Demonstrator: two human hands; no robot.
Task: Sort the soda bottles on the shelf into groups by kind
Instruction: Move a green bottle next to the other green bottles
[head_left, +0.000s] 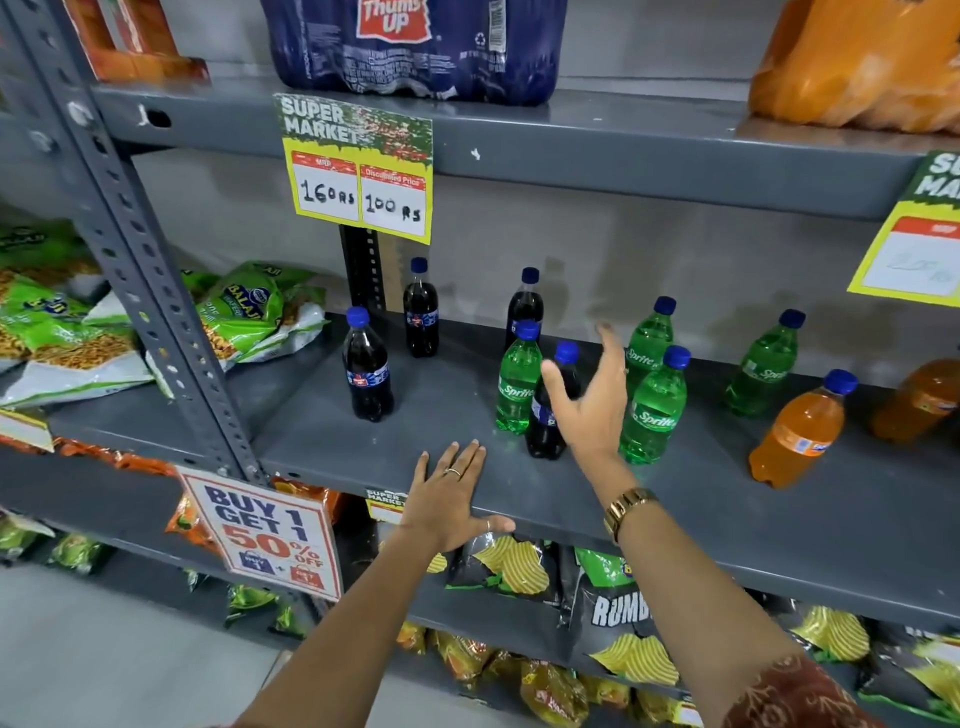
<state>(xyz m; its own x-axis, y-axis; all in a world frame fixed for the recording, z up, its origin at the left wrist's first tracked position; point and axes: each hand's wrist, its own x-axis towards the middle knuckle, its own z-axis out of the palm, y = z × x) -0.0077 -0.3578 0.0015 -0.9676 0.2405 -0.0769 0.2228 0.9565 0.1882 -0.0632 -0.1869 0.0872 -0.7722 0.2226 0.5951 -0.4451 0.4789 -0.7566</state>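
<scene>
1. Grey metal shelf (415, 415) in a shop aisle, with a price sign (358, 166) hanging from the board above and snack bags (249, 312) at 9 o'clock.
2. Cola bottles: one (367, 364) at the left front, one (421, 309) behind it, one (524, 304) further back, and a fourth (545, 415) just at the right hand's (592, 400) thumb side, at its 9 o'clock.
3. Green soda bottles: one (517, 379) touching that fourth cola, two (654, 410) (649, 338) at the hand's 3 o'clock, one (763, 364) well apart.
4. Orange soda bottle (800, 431) stands at the far right.
5. Right hand is raised, fingers spread apart, gripping nothing.
6. Left hand (452, 499) lies flat, palm down on the shelf's front edge, fingers apart, holding nothing.
</scene>
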